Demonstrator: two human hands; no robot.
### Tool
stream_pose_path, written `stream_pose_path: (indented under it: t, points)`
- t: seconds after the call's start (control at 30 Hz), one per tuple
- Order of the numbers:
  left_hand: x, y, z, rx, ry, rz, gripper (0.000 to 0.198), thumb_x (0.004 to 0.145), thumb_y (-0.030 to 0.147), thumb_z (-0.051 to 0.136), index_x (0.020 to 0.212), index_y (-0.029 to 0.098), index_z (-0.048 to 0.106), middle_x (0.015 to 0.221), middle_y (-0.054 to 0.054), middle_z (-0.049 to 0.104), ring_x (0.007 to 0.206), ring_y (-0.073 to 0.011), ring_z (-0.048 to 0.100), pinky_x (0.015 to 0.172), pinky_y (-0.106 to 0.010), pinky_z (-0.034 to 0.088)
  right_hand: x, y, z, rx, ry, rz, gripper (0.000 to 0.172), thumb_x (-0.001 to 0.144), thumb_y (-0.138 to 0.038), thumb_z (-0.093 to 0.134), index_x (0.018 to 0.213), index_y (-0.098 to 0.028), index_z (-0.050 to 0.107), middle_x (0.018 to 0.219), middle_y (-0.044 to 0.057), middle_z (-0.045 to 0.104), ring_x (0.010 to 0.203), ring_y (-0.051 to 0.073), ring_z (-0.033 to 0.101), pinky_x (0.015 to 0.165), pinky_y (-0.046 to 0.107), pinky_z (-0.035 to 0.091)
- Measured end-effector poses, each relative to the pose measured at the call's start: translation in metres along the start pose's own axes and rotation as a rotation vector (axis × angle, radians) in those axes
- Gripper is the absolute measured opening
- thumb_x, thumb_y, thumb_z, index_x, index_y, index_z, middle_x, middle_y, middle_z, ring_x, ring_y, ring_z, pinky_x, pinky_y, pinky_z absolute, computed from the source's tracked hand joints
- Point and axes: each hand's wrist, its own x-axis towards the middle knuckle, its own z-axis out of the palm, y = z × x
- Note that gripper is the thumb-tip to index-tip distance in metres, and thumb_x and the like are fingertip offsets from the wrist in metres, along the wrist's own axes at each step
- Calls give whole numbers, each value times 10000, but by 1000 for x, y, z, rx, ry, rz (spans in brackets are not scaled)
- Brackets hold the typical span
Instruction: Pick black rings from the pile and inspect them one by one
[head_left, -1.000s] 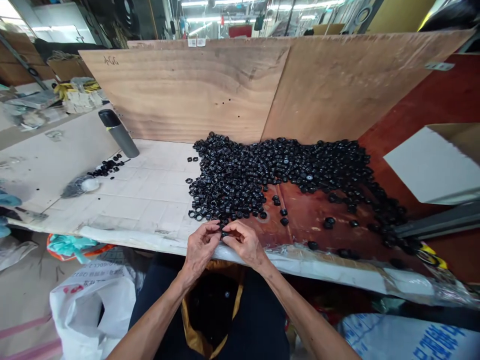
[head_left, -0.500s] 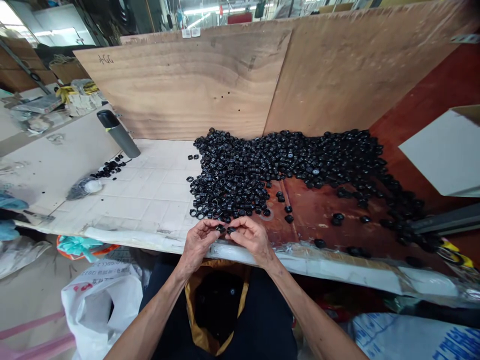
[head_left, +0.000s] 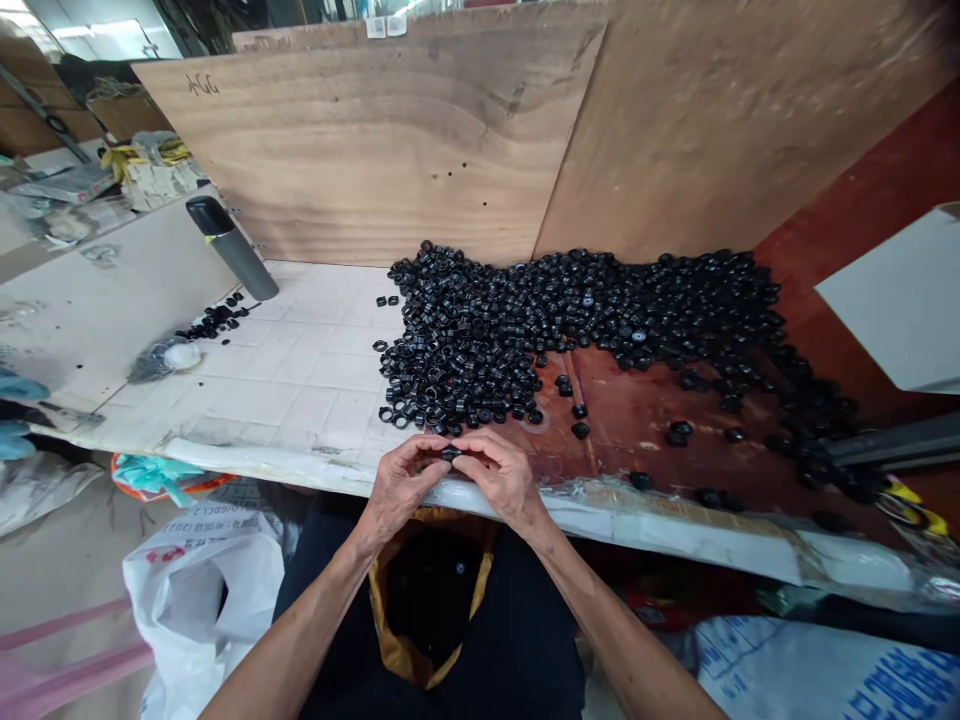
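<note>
My left hand (head_left: 400, 484) and my right hand (head_left: 504, 480) meet at the near edge of the table (head_left: 300, 380). Both pinch a small black ring part (head_left: 451, 454) between their fingertips, fingers curled. Just beyond the hands lies a big heap of black ring parts (head_left: 570, 325), spreading across the table to the right. An open yellow-lined bag (head_left: 427, 600) holding dark parts sits in my lap, right under the hands.
Plywood boards (head_left: 390, 150) wall the back of the table. A grey flask with a black cap (head_left: 229, 245) stands at the left, beside a small cluster of black parts (head_left: 214, 322). A white plastic bag (head_left: 202, 590) lies on the floor at the left.
The two hands, which held separate black parts a little apart, have come together on one part. The view has tilted slightly downward.
</note>
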Motion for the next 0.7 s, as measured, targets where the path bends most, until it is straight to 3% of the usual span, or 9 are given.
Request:
stream_pose_path:
  t: [0.23, 0.43, 0.7]
  points:
    - [-4, -6, 0, 112, 35, 86, 223, 823, 291, 761, 1017, 183, 765, 1125, -93, 731, 1075, -232, 700, 996, -370, 565, 0, -1, 0, -58, -3, -61, 191, 924, -270, 646, 1041, -237, 792, 970, 72, 738, 889, 210, 696, 777, 323, 573]
    - [-4, -7, 0, 205, 23, 154, 209, 865, 272, 728, 1058, 194, 754, 1127, -92, 738, 1059, -224, 709, 963, -365, 580, -3, 6, 5, -111, 10, -5, 201, 937, -373, 654, 982, -211, 765, 877, 68, 728, 649, 171, 675, 593, 279, 551]
    - [-4, -2, 0, 334, -49, 249, 180, 908, 266, 673, 1060, 193, 735, 1085, -93, 747, 1029, -222, 704, 965, -400, 569, 1, 3, 9, -435, 21, -51, 431, 1008, -415, 528, 650, -208, 652, 604, 33, 628, 573, 170, 588, 623, 279, 443]
